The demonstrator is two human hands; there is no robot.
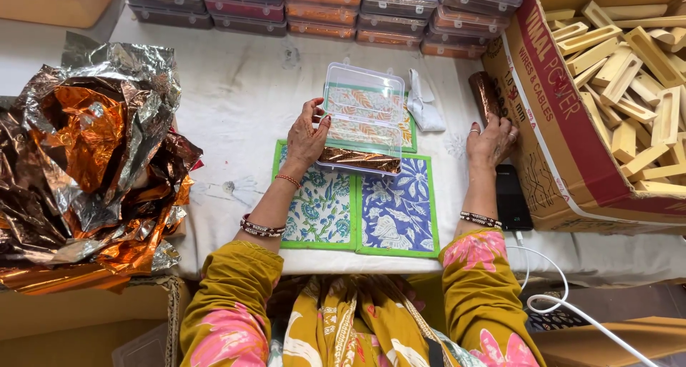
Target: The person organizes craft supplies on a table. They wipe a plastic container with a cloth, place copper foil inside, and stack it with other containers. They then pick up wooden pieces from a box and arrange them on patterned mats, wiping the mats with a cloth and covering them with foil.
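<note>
Two hands busy around one clear plastic box (362, 117) on a cloth-covered desk (236, 102).

Left hand (306, 137) is curled on the box's left edge, thumb and fingers closed on it, tipping it up so the open lid stands clear, probably to keep the inside easy to reach. The box sits on green-bordered printed mats (357, 210), with a strip of shiny copper foil (359, 160) along its near edge. Right of the box, the right hand (490, 142) rests with fingers loosely bent by a dark foil-wrapped block (486, 94); can't tell if it's actually gripping it. Further right, a cardboard carton (572, 131) holds plain wooden blocks (629, 74). Left of the box there's a crinkly heap of foil sheets (93, 160), behind it stacked filled boxes (321, 6).
</note>
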